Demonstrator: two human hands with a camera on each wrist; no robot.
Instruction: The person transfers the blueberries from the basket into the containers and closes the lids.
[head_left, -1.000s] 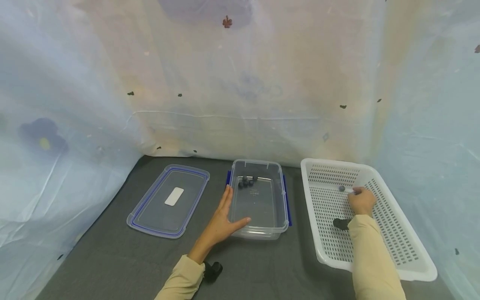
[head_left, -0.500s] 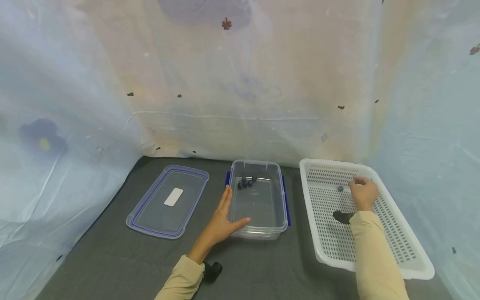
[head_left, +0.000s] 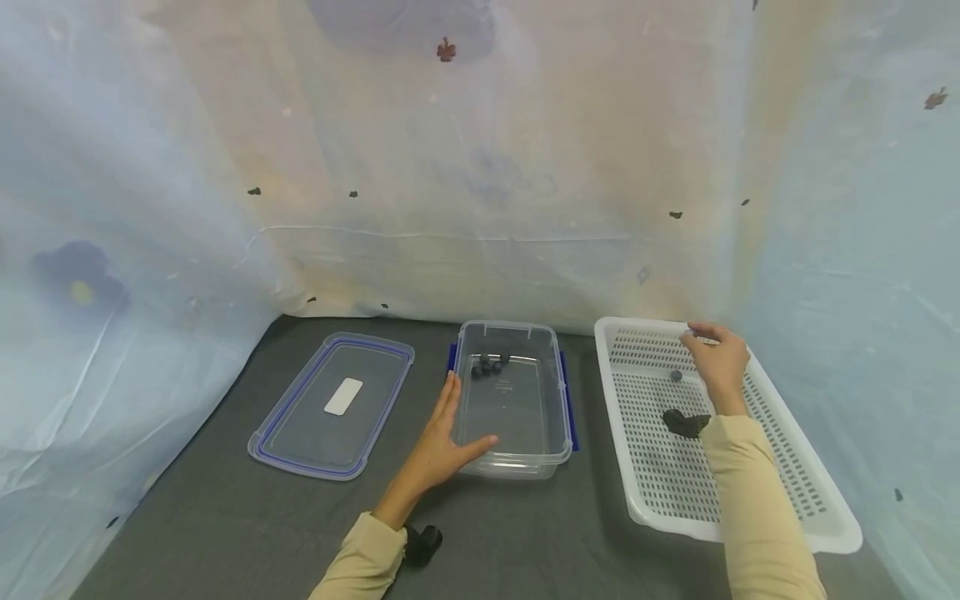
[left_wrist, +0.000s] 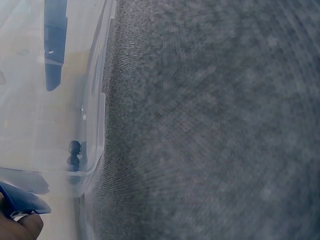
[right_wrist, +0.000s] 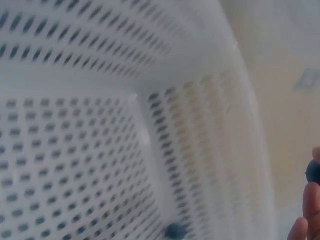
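My right hand (head_left: 718, 367) is raised over the far part of the white basket (head_left: 637, 500) and pinches a blueberry (right_wrist: 313, 171) between thumb and fingertips. One more blueberry (head_left: 677, 376) lies on the basket floor, near its far end. My left hand (head_left: 438, 446), fingers straight and thumb spread, rests against the left side of the clear plastic container (head_left: 517, 425). In the left wrist view, a fingertip (left_wrist: 31, 225) is by the blue latch (left_wrist: 25, 200). Several blueberries (head_left: 486, 367) sit together in the container's far left part.
A clear lid (head_left: 315, 425) with a blue seal and a white label (head_left: 343, 396) lies left of the container. Dark grey cloth (head_left: 525, 542) covers the table. A patterned curtain (head_left: 465, 167) hangs behind and at both sides.
My right hand has lifted from the basket floor with the blueberry and moved up toward the basket's far rim. My left hand keeps its place at the container.
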